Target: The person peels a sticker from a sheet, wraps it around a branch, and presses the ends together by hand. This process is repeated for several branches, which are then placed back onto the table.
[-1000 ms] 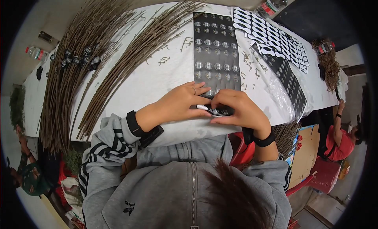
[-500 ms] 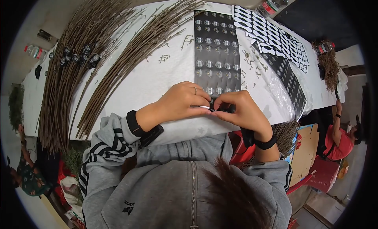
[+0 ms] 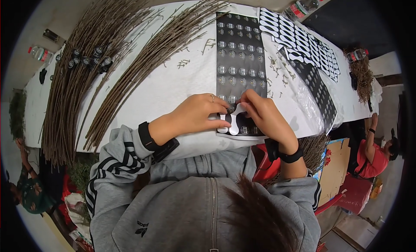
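A long black sheet of stickers (image 3: 240, 59) with rows of printed labels lies on the white-covered table, its near end under my hands. Across that end, my left hand (image 3: 203, 113) has its fingers curled, thumb and forefinger pinched low over the sheet. My right hand (image 3: 265, 115) bends down from the other side, fingertips pinching at a sticker's edge. Between them shows a white dumbbell-shaped patch (image 3: 234, 124); whether it is bare backing or a sticker's underside I cannot tell. A small dark bit lies beside the left fingertips, mostly hidden.
Bundles of thin brown twigs (image 3: 143, 65) cover the table's left, with black stickers (image 3: 89, 60) on some. Right lie used sheets with white cut-outs (image 3: 299, 37), another black sheet (image 3: 314, 80) and clear plastic (image 3: 310, 98). A bottle (image 3: 303, 7) stands behind. People sit at both sides.
The near end of the sheet, bent up in my fingers before, now lies flat with white shapes showing. My right fingers have shifted up a little, and the hands are slightly farther apart.
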`<state>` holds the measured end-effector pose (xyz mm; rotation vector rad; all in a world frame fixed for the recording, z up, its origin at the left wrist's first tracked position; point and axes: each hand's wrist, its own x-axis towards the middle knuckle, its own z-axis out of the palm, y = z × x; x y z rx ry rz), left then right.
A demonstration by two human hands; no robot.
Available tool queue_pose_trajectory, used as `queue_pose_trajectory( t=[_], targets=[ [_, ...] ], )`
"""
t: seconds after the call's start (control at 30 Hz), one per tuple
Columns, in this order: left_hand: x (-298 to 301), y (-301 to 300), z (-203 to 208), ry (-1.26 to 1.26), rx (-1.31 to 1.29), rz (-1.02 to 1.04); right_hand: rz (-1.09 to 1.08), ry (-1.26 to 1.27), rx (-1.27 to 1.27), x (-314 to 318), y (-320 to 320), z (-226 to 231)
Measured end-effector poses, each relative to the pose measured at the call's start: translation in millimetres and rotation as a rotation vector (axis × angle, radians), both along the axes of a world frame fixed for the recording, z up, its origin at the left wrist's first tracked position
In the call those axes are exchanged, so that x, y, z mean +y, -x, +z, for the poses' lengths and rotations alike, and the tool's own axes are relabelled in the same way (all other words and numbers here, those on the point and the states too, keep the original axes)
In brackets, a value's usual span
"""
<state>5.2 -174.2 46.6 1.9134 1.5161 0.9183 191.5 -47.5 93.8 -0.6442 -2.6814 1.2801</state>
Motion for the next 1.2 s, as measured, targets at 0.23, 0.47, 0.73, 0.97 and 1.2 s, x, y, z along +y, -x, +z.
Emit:
queue_pose_trajectory(
  t=[0.23,0.47,0.73,0.97,1.2],
  targets=[
    [-6.4,4.5,-11.5,-0.041,0.043,-0.117,-0.219,0.378,0.0,8.1,0.1,-13.7],
    [-16.6,13.5,-1.8,-0.094,0.047,-0.096,-0.361,0.437,0.212,33.1,-7.6,15.2],
    [-47.4,116.2,32.4,-0.226,0.656,0.894,-0.244,0.203,0.291,52.0,-18.8,81.3],
    [-64.9,171.6,-0.4,-0.144,0.271,0.845,-0.213,0.277,0.466,56.2,30.2,87.0],
    [-59.1,161.5,20.9,0.068,0.187,0.761,-0.126,0.371,0.588,49.5,109.6,61.7]
  ],
)
